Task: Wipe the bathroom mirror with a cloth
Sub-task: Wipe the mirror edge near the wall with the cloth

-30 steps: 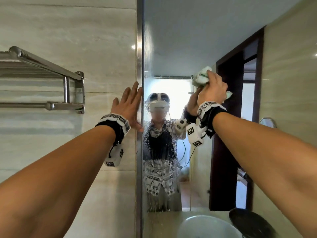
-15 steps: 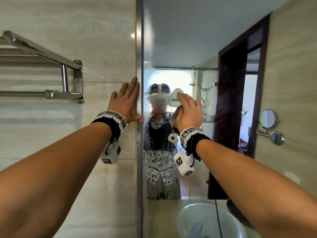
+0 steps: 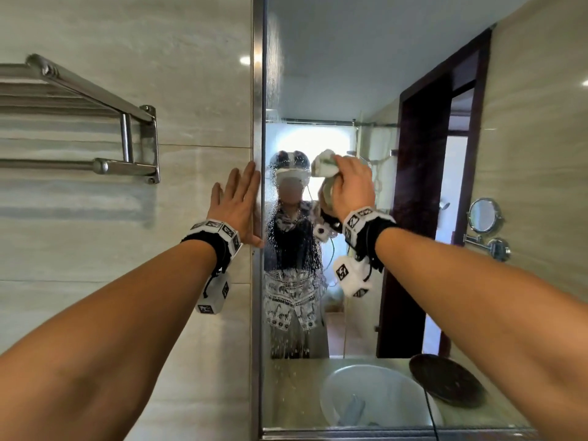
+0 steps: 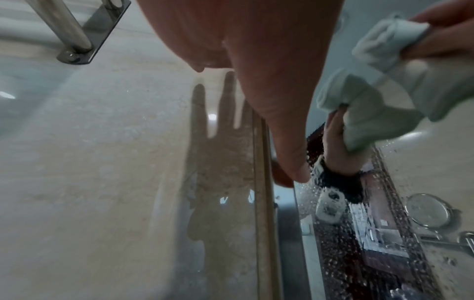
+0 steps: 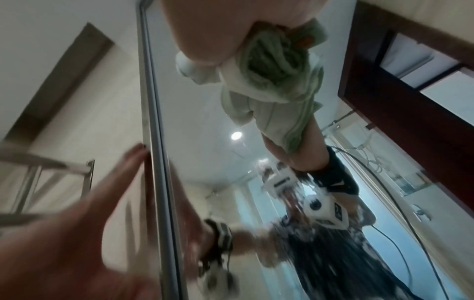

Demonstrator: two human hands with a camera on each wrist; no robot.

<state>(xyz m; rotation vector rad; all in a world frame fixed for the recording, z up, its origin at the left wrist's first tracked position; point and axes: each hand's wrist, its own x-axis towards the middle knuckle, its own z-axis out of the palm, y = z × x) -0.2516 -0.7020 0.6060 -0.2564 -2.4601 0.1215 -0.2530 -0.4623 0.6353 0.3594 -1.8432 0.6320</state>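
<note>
The large wall mirror fills the right side of the head view, its metal frame running down the middle. Water drops streak its lower left part. My right hand grips a bunched pale green cloth and presses it on the glass at about head height. The cloth shows crumpled under the palm in the right wrist view, and the cloth shows at the right of the left wrist view. My left hand lies flat with straight fingers on the tiled wall, its thumb against the mirror frame.
A steel towel rack is fixed to the tiled wall at the left. Reflected in the mirror are a white basin, a dark round dish, a dark door frame and a small round shaving mirror.
My right hand swept the cloth down and left across the glass from the upper right, then rose slightly. The left hand stayed flat on the wall by the frame.
</note>
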